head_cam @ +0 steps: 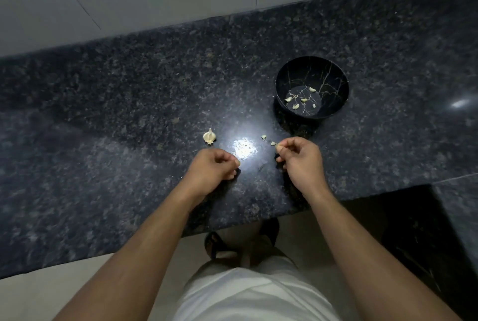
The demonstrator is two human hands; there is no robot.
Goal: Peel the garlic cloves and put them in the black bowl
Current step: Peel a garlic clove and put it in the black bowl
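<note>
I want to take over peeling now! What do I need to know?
Left hand: fingers curled, whether it holds anything cannot be told.
Right hand: fingers curled next to a clove on the counter; grip unclear.
A second loose clove lies just beyond it.
Garlic bulb: on the counter, left of the hands.
Black bowl: far right, five peeled cloves inside.
Left: peel the loose cloves and the bulb's, then drop them in the bowl.

Both hands hover over the dark tabletop [129,88], fingers curled. The right hand [300,159] pinches a clove [273,143]. Five peeled cloves [295,106] lie in the black bowl [336,72]. A garlic bulb [209,136] sits beyond the left hand [213,167].
</note>
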